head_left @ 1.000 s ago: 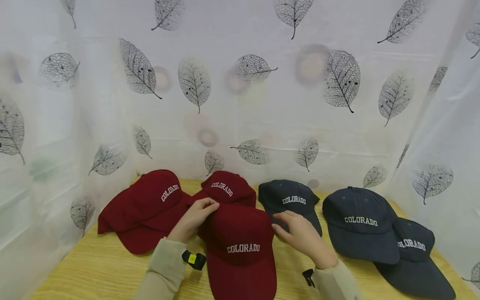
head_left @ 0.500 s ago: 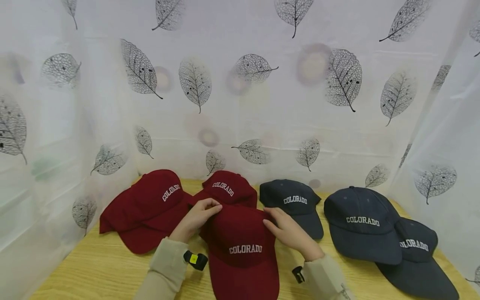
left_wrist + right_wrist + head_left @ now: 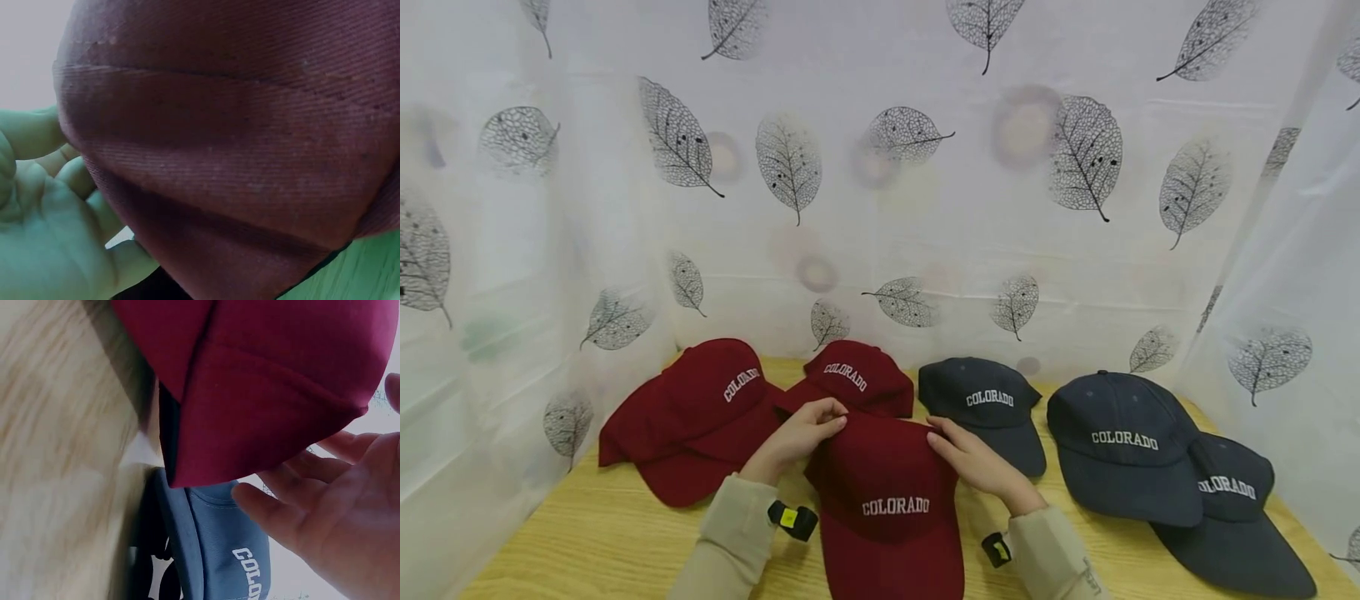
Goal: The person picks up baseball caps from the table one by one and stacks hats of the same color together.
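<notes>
In the head view, a dark red baseball cap (image 3: pixel 891 467) with white COLORADO lettering is front and centre, its brim toward me. My left hand (image 3: pixel 805 435) grips the crown's upper left edge, and my right hand (image 3: pixel 981 462) holds the upper right corner. From the left wrist, the thumb (image 3: pixel 34 132) shows at the crown's side with the fingers reaching behind the cloth. The right wrist view has the fingers (image 3: pixel 325 475) behind the cap's back edge, the cap (image 3: pixel 275 406) hanging over the table with its dark inside partly showing.
Behind stand another red cap (image 3: pixel 857 379) and, at left, overlapping red caps (image 3: pixel 700 408). A navy cap (image 3: pixel 988 400) is at back centre. Further right, one navy cap (image 3: pixel 1120 450) overlaps another (image 3: pixel 1240 517). Leaf-printed curtains (image 3: pixel 880 217) enclose the wooden table (image 3: pixel 587 533).
My right hand has moved left onto the cap's upper right corner. The held red cap has shifted slightly right and down. The other caps stay put.
</notes>
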A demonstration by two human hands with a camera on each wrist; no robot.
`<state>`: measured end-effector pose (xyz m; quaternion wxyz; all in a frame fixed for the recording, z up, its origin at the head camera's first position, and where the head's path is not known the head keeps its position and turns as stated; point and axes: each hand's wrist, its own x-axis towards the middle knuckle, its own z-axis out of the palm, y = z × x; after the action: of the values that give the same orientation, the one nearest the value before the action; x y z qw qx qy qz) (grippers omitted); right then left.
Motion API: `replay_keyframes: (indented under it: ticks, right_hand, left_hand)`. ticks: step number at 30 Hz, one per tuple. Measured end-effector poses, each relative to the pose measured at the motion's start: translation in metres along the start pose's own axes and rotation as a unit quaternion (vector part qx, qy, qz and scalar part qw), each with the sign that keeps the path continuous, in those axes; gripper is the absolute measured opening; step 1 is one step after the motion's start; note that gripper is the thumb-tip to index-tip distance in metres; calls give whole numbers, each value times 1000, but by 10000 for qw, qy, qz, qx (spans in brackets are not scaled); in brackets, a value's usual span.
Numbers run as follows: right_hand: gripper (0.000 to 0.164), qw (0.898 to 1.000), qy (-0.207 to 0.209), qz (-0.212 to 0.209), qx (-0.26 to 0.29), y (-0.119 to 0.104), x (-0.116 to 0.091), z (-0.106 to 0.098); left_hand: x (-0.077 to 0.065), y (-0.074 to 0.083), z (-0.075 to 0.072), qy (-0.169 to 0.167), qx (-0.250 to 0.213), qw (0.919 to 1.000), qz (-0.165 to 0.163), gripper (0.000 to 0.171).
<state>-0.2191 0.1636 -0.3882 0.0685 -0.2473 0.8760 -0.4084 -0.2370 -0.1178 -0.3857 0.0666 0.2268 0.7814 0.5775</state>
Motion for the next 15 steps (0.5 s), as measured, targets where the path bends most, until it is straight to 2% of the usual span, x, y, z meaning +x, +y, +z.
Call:
replay_keyframes:
  ticks: [9, 15]
  right_hand:
    - [40, 9986, -140, -215, 461, 0, 0, -7]
    - [30, 9952, -70, -74, 975, -3, 1, -6]
  left_hand:
    - [-1, 4, 5, -83, -77, 9999, -69, 22]
    - [-1, 5, 10, -40, -63, 10000, -54, 23]
